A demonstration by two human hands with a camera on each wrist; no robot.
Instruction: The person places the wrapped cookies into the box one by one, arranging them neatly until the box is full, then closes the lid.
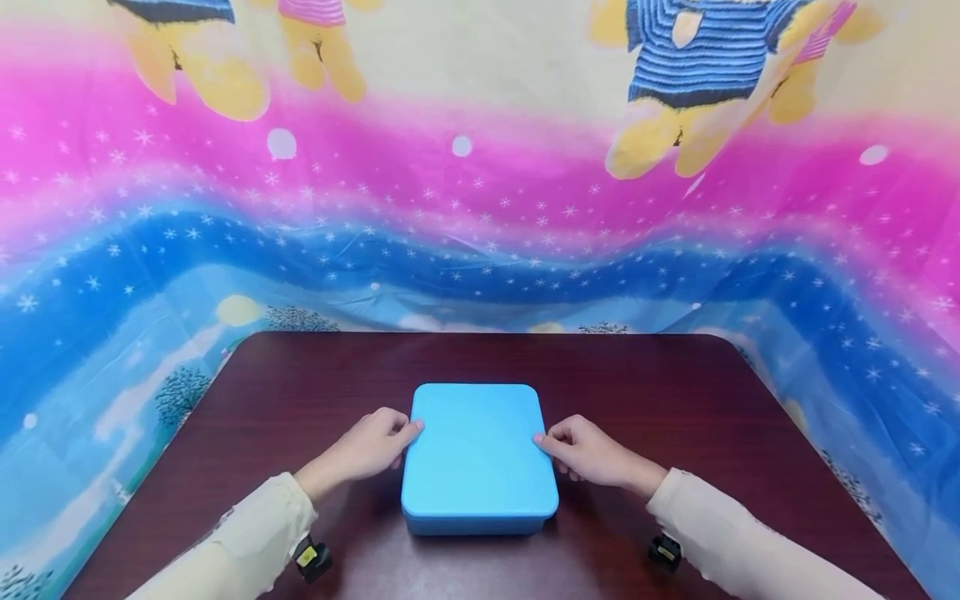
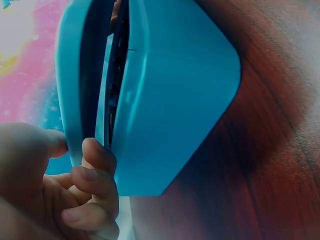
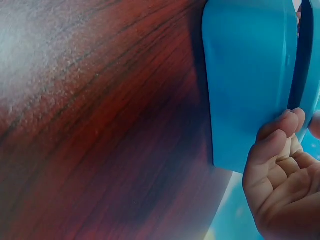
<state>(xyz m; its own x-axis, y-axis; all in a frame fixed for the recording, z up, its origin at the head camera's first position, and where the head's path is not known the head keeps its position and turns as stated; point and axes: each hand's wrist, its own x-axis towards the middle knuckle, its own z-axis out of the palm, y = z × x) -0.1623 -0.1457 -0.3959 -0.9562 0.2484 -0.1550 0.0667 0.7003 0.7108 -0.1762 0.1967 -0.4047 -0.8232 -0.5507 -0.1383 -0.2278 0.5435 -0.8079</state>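
Observation:
A light blue rectangular box (image 1: 476, 526) sits on the table with its matching lid (image 1: 480, 454) over it. In the left wrist view a dark gap runs between the lid (image 2: 69, 75) and the box body (image 2: 175, 100), so the lid is raised along that side. My left hand (image 1: 373, 443) pinches the lid's left edge, thumb on top and fingers curled beneath the rim. On the opposite edge, my right hand (image 1: 590, 451) grips the lid likewise. The right wrist view also shows a gap above the box wall (image 3: 250, 75). Dark contents inside are barely visible.
The dark reddish-brown table (image 1: 315, 375) has rounded far corners. Behind it and along both sides hangs a colourful printed cloth (image 1: 480, 208) with bears and snowflakes. A small black device (image 1: 311, 557) is strapped at the left wrist, another (image 1: 664, 552) at the right.

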